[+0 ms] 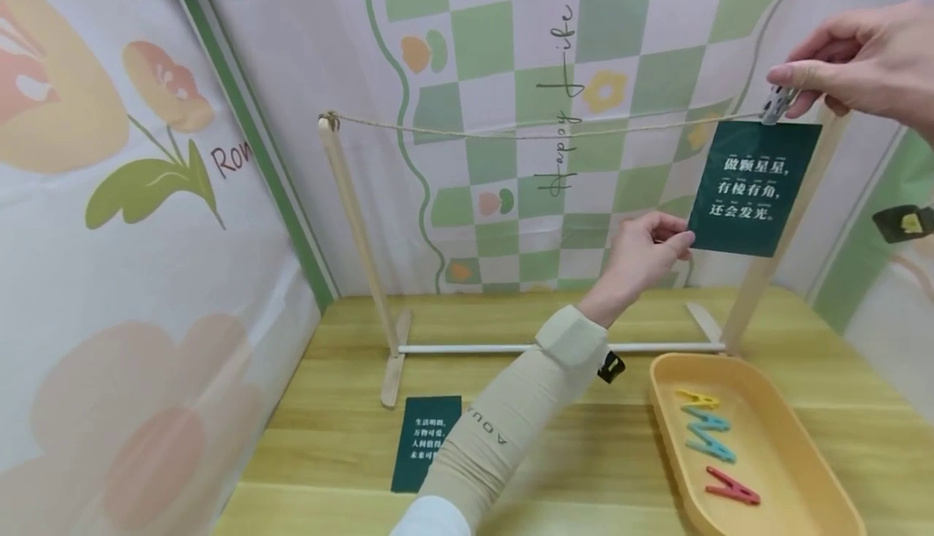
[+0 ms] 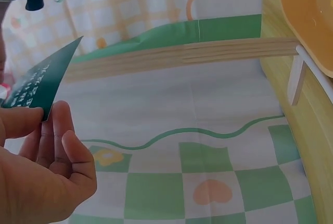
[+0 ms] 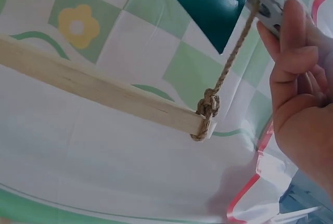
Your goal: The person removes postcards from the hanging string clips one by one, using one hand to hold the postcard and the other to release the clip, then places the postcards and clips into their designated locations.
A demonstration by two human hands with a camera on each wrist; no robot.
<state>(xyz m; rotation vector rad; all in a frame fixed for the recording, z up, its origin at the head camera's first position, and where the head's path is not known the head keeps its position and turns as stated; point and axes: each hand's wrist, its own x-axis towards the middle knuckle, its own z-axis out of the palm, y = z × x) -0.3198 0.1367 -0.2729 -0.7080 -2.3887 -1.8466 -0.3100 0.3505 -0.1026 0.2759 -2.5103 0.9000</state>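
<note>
My right hand (image 1: 868, 66) pinches a grey clothespin (image 1: 777, 105) at the top edge of a dark green card (image 1: 755, 187) with white writing. Seen from the right wrist, the clothespin (image 3: 268, 8) sits on the twine (image 3: 231, 60) close to its knotted end, with the card (image 3: 208, 5) beside it. Lower down, my left hand (image 1: 642, 256) holds the card's lower left corner between thumb and fingers. That pinch also shows in the left wrist view, where the card (image 2: 49, 78) slants up from the fingers.
The twine (image 1: 511, 135) spans a wooden frame (image 1: 357, 228) on the table. Another green card (image 1: 419, 455) lies partly behind my left sleeve. At the right, an orange tray (image 1: 810, 463) contains yellow, blue and red clothespins (image 1: 732, 487). Patterned cloth hangs behind.
</note>
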